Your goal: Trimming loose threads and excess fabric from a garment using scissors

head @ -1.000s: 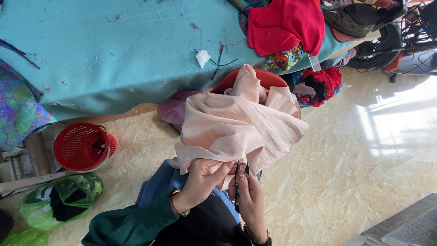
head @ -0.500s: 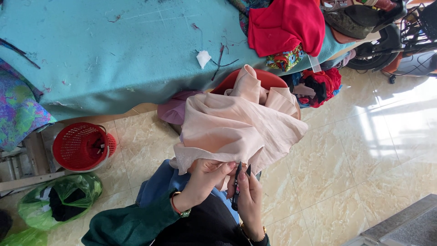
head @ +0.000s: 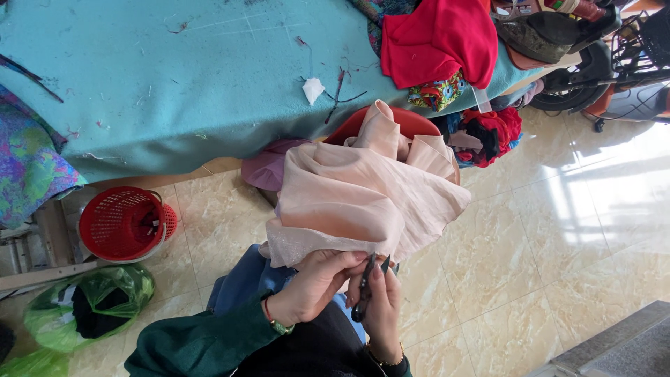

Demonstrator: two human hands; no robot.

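Peach fabric (head: 363, 202) edge pinched by left hand (head: 317, 283); right hand (head: 382, 307) w/ snips (head: 364, 293).

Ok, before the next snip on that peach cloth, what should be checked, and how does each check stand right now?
1. Left hand pinches the edge of the peach cloth: ok.
2. Right hand holds the snips, tips up at the cloth edge: ok.
3. Blades open or shut: cannot tell, too small.
4. Left fingertips away from the blades: not ok, they sit right beside the tips.
5. Cloth edge taut at the cut: cannot tell, folds hide it.
6. Rest of the cloth off the floor, draped over the red tub: ok.
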